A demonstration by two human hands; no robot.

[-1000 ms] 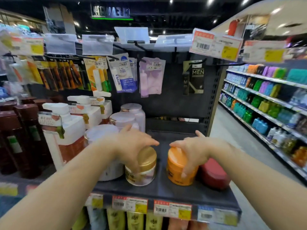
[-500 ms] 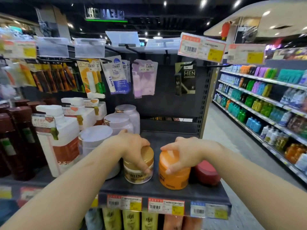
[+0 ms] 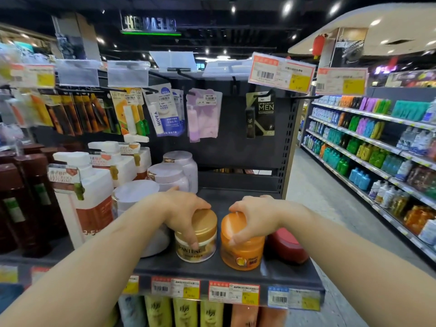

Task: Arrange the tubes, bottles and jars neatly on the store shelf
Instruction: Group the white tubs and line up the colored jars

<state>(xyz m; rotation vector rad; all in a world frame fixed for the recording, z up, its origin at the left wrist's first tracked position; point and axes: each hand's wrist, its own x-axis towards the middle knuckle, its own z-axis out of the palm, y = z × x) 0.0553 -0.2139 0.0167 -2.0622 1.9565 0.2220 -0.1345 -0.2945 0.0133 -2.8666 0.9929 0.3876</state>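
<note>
Price tags [image 3: 233, 292]: we see a row of them clipped along the front edge, orange-red tops and yellow corners.
Hanging packs [image 3: 165, 113]: we read NIVEA on a blue-and-white one, with a lilac pack [image 3: 204, 115] to its right on the pegs.
Lip balm card [image 3: 260, 114]: we read "LIP BALM FOR MEN", dark, hung apart to the right.
Ceiling sign [image 3: 151, 23]: lit, lettering mirrored.
Floor [image 3: 313, 185]: pale aisle running away on our right.
</note>
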